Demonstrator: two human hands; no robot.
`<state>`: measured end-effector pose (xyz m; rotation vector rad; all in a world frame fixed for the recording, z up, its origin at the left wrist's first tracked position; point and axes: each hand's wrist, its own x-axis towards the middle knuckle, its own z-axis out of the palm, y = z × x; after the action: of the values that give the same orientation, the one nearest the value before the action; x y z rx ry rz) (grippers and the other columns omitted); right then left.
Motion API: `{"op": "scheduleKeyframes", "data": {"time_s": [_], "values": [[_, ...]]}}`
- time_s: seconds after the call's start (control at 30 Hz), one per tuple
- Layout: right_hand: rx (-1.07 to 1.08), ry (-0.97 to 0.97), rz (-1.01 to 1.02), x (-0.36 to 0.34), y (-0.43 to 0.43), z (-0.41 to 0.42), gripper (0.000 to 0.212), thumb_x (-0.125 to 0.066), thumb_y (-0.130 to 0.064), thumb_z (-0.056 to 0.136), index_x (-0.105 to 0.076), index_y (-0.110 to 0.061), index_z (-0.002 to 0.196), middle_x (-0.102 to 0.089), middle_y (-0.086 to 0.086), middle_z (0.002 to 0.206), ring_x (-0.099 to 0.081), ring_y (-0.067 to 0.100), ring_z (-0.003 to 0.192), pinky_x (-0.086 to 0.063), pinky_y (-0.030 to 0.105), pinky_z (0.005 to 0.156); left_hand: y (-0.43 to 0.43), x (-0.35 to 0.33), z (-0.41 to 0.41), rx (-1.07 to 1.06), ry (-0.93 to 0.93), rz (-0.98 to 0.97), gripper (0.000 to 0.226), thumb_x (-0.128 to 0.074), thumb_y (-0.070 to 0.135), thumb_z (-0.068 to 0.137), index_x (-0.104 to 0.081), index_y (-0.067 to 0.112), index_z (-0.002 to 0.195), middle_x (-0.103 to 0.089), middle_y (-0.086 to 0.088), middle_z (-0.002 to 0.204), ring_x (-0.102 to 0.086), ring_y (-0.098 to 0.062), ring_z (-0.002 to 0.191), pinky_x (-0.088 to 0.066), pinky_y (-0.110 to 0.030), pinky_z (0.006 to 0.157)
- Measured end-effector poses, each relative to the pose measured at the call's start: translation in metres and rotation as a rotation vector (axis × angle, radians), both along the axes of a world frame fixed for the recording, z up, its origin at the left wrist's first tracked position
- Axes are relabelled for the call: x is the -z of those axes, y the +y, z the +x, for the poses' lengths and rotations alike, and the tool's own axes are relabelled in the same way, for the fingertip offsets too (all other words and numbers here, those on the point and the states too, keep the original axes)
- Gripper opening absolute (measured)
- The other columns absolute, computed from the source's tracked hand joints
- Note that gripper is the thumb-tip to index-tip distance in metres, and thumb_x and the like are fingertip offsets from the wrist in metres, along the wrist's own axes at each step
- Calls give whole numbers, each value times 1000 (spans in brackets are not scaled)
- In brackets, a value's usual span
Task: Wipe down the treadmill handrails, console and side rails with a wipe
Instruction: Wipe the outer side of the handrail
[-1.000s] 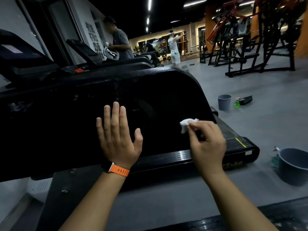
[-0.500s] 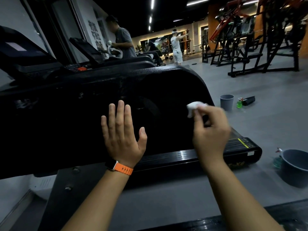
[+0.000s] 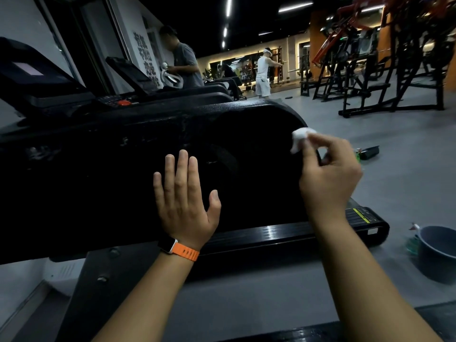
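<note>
A black treadmill fills the left and middle; its broad side handrail panel (image 3: 111, 174) runs across in front of me, and the console (image 3: 37, 77) rises at the far left. My left hand (image 3: 183, 201), with an orange watch strap, lies flat with spread fingers on the panel. My right hand (image 3: 328, 176) pinches a small crumpled white wipe (image 3: 299, 138) against the panel's curved right edge. The treadmill's side rail (image 3: 271, 233) and rear end (image 3: 367, 218) show below the panel.
A grey bucket (image 3: 441, 253) with a green bottle beside it stands on the floor at the right. A dark object (image 3: 369, 153) lies farther back on the floor. Two people stand in the background near more treadmills. Black weight racks (image 3: 394, 70) fill the far right.
My right hand has carried the wipe upward along the panel's curved right edge. My left hand has stayed flat on the panel.
</note>
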<state>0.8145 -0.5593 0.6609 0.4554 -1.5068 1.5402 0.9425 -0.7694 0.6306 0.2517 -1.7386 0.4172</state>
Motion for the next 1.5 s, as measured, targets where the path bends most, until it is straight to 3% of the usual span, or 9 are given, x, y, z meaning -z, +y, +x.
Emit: {"op": "scheduleKeyframes", "data": {"time_s": [0.07,0.2,0.37,0.5,0.67,0.83,1.07,1.37,1.5], "values": [[2,12,1,-5,-5,2,8,-72,-20,96,-76,-13,100,-69,2,93,-58,16,80,-49,37,69,0,0,0,2,-1,-2,67,-43,40,100,-37,1,154,-36,-16,162,-28,-35,154,-22,-59,123],[-14,214,339,4,-25,29,9,-72,-19,95,-79,-19,101,-71,-1,98,-64,28,84,-50,39,64,0,0,-1,1,8,-2,66,-41,40,100,-37,2,154,-37,-16,162,-28,-35,153,-22,-59,123],[30,96,111,-16,-18,11,13,-72,-18,97,-77,-18,108,-69,3,99,-64,29,88,-50,39,70,0,-1,-1,9,10,-5,65,-41,40,101,-38,2,153,-37,-16,161,-26,-34,154,-21,-57,124],[23,310,443,-2,-34,35,18,-72,-14,92,-80,-21,107,-71,0,101,-61,28,82,-49,40,62,0,0,-1,12,8,-1,66,-43,40,99,-38,3,154,-38,-16,161,-29,-35,153,-22,-58,123],[42,190,247,-34,-32,20,21,-72,-12,93,-78,-23,110,-69,1,103,-61,27,90,-47,39,66,0,0,1,23,-3,11,66,-44,40,99,-37,4,154,-38,-16,161,-29,-35,153,-22,-57,123],[38,437,482,-39,-64,45,10,-71,-21,99,-81,-20,102,-72,0,98,-62,26,79,-48,41,58,1,-2,4,31,-31,22,66,-46,41,100,-36,6,155,-35,-15,163,-27,-34,154,-21,-56,124],[162,202,281,-44,-55,41,9,-69,-20,99,-76,-15,100,-63,8,103,-54,34,91,-46,47,64,-8,-9,28,72,-142,40,71,-54,40,97,-33,7,157,-29,-13,166,-22,-30,156,-18,-53,126],[93,506,473,-69,-139,93,11,-71,-19,99,-80,-17,105,-73,6,98,-63,32,78,-49,43,60,-55,-28,62,66,-58,110,64,-48,36,101,-40,0,153,-33,-17,164,-24,-34,155,-19,-55,125],[157,384,437,-57,-114,81,20,-69,-13,94,-78,-21,110,-72,3,103,-64,31,84,-50,42,60,-63,-25,62,93,-73,83,65,-50,37,100,-38,3,154,-33,-16,163,-24,-34,155,-18,-53,125]]}}
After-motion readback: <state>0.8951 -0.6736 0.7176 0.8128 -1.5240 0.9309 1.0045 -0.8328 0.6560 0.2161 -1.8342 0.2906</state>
